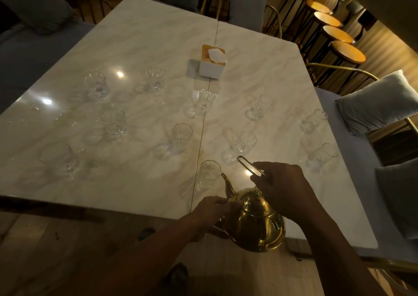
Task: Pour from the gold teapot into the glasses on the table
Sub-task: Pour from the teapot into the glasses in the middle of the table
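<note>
Marble-patterned table, two tops butted along a centre seam, in a dim room; bar stools at far right, grey cushion beside the right edge. Tissue box, white with wooden lid, near the seam, far side. Clear glasses, upright, spread well apart across both tops. Gold teapot, held over the near edge, tilted, spout tip at the rim of the nearest glass. Right hand closed around the wire handle. Left hand curled against the pot's body below the spout.
</note>
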A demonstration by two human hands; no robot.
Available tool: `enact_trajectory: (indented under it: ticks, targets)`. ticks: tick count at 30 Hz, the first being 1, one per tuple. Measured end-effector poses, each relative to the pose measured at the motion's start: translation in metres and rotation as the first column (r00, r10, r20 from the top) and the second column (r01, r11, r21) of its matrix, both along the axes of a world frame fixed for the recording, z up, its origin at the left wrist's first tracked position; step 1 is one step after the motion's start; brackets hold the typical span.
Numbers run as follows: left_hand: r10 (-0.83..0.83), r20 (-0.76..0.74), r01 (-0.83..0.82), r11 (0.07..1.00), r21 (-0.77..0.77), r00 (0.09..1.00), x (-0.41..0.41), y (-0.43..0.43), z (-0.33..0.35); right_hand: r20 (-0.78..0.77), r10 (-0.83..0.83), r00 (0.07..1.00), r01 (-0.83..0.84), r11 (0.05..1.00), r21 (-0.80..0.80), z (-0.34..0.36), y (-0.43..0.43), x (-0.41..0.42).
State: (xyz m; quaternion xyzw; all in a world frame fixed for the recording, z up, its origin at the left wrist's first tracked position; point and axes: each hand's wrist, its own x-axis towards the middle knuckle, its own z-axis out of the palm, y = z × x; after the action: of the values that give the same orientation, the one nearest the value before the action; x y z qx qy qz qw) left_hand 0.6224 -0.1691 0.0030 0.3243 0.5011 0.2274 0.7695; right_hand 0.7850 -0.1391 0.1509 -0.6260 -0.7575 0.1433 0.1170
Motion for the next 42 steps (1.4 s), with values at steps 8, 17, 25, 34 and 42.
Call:
enact_trajectory:
  ticks: [8,17,25,34,42]
  targets:
    - [0.021,-0.037,-0.02,1.0,0.023,0.999,-0.001,0.003,-0.004,-0.035,-0.025,0.999,0.023,0.998,-0.05,-0.002,-0.009,0.004]
    - [0.066,-0.073,-0.059,0.994,0.087,0.995,-0.003,0.008,-0.007,-0.055,-0.106,0.993,0.101,0.992,-0.079,-0.008,-0.026,0.017]
    - [0.087,-0.068,-0.073,0.98,0.187,0.994,-0.002,0.013,0.002,-0.067,-0.14,0.988,0.137,0.99,-0.044,0.0,-0.03,0.019]
    - [0.158,-0.034,-0.144,0.957,0.253,0.987,-0.012,0.035,0.026,-0.066,-0.083,0.994,0.088,0.993,0.083,0.029,-0.007,0.007]
    - [0.229,0.011,-0.225,0.945,0.239,0.973,-0.039,0.067,0.04,-0.025,0.005,1.0,-0.001,0.989,0.147,0.043,0.031,-0.02]
